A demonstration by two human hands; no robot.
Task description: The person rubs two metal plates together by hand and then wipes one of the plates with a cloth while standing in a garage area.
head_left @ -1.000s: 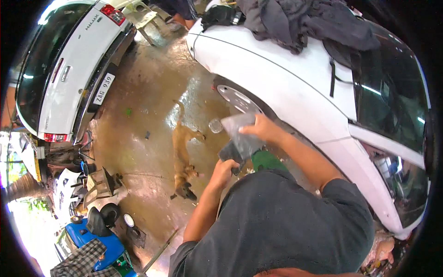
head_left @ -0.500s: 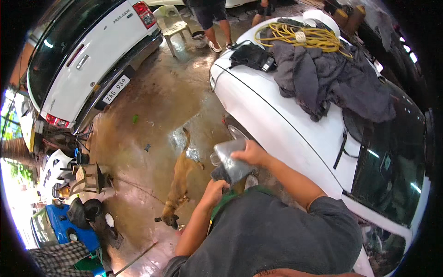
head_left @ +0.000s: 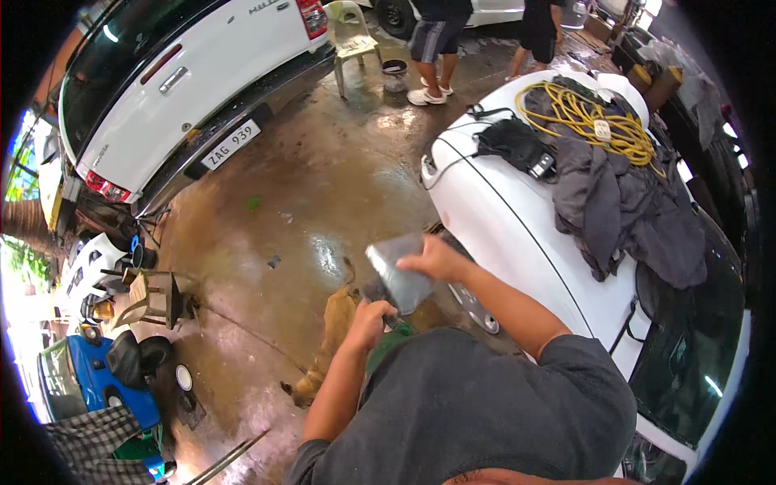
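A shiny grey flat sheet [head_left: 403,279] is being held by the right hand [head_left: 436,259], a dark-grey piece [head_left: 375,289] (partly hidden) by the left hand [head_left: 372,320]; steadiness is being demanded

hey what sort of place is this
Looks like a vehicle repair yard: a white pickup, a white car bearing a yellow extension cord, and what seems a loose bumper.

Plate [head_left: 231,145]: three letters then three digits, dark on white, readable | on: truck bumper [head_left: 301,81] | lettering [head_left: 264,7]: on tailgate [head_left: 218,61], beside the right taillight [head_left: 313,18], at the view's upper edge, blurred | small mark [head_left: 98,153]: tailgate's left end, too small to tell
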